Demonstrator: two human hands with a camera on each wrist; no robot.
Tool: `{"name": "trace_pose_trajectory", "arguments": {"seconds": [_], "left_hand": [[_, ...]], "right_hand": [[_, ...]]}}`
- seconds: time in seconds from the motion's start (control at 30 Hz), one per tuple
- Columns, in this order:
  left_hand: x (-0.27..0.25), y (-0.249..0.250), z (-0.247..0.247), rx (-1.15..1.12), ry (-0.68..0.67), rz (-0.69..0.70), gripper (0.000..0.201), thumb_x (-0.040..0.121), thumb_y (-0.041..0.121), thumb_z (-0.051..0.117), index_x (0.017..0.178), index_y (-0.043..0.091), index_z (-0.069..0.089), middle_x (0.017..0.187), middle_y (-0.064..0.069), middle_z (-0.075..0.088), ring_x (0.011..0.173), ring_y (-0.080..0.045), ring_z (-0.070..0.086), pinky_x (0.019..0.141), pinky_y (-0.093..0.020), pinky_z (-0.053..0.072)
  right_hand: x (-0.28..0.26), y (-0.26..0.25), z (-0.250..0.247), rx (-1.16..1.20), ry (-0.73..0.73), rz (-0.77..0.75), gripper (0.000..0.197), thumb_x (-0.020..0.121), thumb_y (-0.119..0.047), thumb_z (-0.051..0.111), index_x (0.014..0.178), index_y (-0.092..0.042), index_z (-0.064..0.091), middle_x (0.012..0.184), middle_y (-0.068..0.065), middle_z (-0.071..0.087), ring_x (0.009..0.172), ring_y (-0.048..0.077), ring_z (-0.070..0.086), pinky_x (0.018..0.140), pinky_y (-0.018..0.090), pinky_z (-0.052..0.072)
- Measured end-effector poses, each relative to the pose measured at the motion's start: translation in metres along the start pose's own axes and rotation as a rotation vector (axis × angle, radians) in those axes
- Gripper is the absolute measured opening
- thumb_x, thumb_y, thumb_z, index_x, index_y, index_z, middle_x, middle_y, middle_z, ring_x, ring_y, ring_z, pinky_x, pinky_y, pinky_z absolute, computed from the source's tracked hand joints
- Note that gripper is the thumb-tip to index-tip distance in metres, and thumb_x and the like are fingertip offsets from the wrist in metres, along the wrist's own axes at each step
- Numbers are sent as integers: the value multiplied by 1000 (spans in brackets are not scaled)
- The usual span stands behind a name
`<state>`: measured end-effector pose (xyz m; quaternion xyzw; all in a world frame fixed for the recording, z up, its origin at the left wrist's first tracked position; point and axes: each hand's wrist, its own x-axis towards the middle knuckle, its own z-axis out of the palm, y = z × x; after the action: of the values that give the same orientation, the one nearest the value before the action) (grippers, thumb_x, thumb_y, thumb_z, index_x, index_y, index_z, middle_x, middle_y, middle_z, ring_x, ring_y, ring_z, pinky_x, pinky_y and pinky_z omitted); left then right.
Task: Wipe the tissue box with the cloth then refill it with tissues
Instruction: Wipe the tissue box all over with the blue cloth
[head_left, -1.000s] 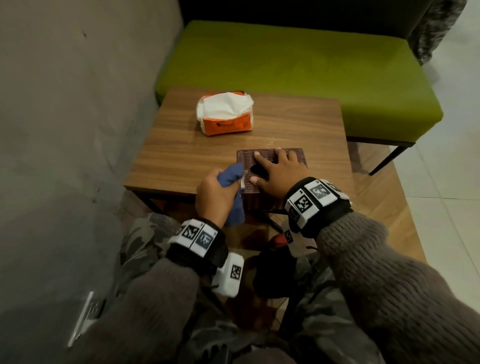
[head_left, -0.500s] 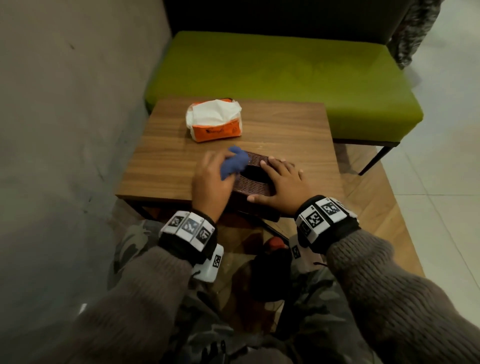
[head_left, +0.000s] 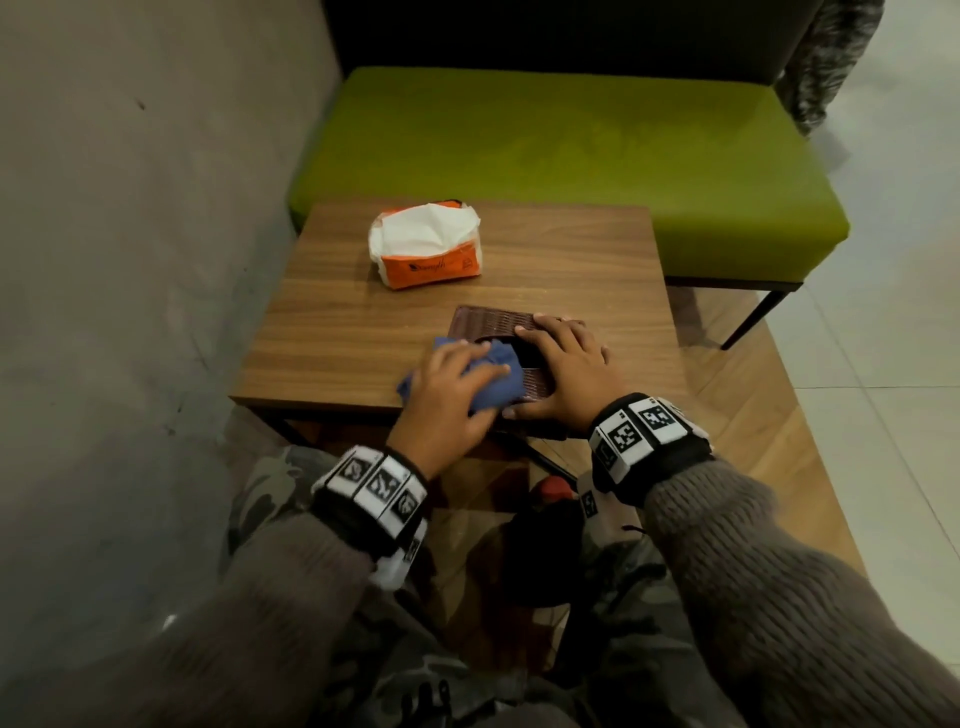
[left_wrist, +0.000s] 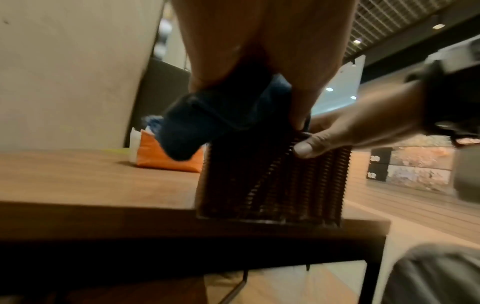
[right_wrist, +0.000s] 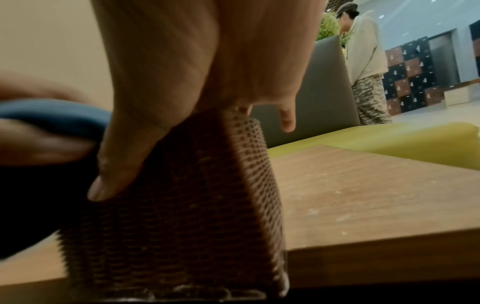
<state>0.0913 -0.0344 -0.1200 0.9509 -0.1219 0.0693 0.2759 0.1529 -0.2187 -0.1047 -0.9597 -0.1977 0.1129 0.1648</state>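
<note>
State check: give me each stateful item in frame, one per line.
tissue box: upright at the table's near edge, opening on top, no tissues showing
cloth: bunched, pressed on the box top
tissue pack: torn open, white tissues exposed, untouched
left hand: grips the cloth
right hand: flat on the box, steadying it

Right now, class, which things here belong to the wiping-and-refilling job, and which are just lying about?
Job:
cloth, gripped in the left hand
tissue box, steadied by the right hand
tissue pack

Lying about:
table
bench
</note>
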Motion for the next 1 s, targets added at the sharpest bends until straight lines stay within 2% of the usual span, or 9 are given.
{"name": "trace_pose_trajectory", "arguments": {"seconds": [0.1, 0.23, 0.33, 0.43, 0.57, 0.7, 0.8, 0.9, 1.0], "left_hand": [[-18, -9, -8, -77, -1, 56, 40, 77, 25, 66, 117, 18, 64, 128, -8, 54, 122, -26, 44, 102, -33, 32], [-5, -26, -16, -169, 156, -175, 33, 82, 19, 70, 114, 12, 65, 115, -8, 57, 106, -24, 53, 92, -39, 45], [-15, -6, -2, -36, 49, 2, 38, 78, 19, 66, 116, 13, 64, 123, -14, 54, 116, -31, 47, 98, -41, 40], [-23, -12, -10, 1, -77, 168, 43, 79, 29, 54, 119, 15, 63, 126, -14, 55, 119, -28, 44, 99, -38, 34], [10, -35, -29, -65, -41, -8, 39, 81, 13, 63, 120, 13, 63, 127, -13, 56, 118, -29, 48, 102, -38, 35], [44, -30, -19, -114, 16, -107, 38, 83, 12, 67, 120, 11, 63, 131, -14, 55, 122, -31, 48, 103, -34, 33], [35, -22, -9, -68, 51, -133, 39, 83, 13, 66, 122, 12, 63, 132, -13, 53, 121, -31, 46, 103, -34, 32], [13, -18, -11, -52, 83, -120, 39, 82, 11, 66, 121, 11, 63, 128, -14, 55, 118, -30, 47, 99, -28, 31], [-10, -7, -10, -16, 118, -124, 44, 80, 7, 68, 123, 11, 62, 127, -14, 55, 116, -30, 46, 100, -30, 34]], "right_hand": [[0, 3, -1, 24, -20, -15, 101, 65, -57, 78, 149, -35, 26, 160, -11, 11, 148, 18, 4, 112, 58, 23], [1, 0, -1, 21, -35, -4, 102, 66, -59, 77, 149, -35, 24, 160, -11, 9, 148, 19, 2, 112, 58, 23], [0, -2, -2, 6, -31, -7, 100, 65, -54, 80, 148, -34, 26, 159, -11, 10, 148, 19, 3, 111, 59, 26], [-2, -1, -5, 28, -79, -26, 101, 65, -46, 83, 148, -34, 27, 160, -11, 8, 148, 18, 0, 110, 62, 26], [-1, 1, -8, 61, -131, -36, 101, 65, -41, 85, 148, -36, 27, 160, -13, 4, 149, 17, -5, 109, 64, 24], [2, -1, -15, 28, -177, -30, 101, 66, -35, 85, 148, -36, 27, 161, -13, 3, 149, 18, -5, 110, 67, 21], [4, -2, -21, -45, -211, -18, 101, 69, -28, 85, 149, -38, 25, 162, -12, 2, 149, 19, -7, 112, 68, 12], [3, -4, -21, -105, -130, 37, 87, 81, -18, 72, 150, -41, 24, 163, -8, 0, 149, 21, -14, 113, 65, 4], [-1, -15, -9, 17, 147, 175, 65, 91, -15, 56, 150, -20, 31, 163, 2, 8, 150, 24, -3, 118, 57, 8]]}}
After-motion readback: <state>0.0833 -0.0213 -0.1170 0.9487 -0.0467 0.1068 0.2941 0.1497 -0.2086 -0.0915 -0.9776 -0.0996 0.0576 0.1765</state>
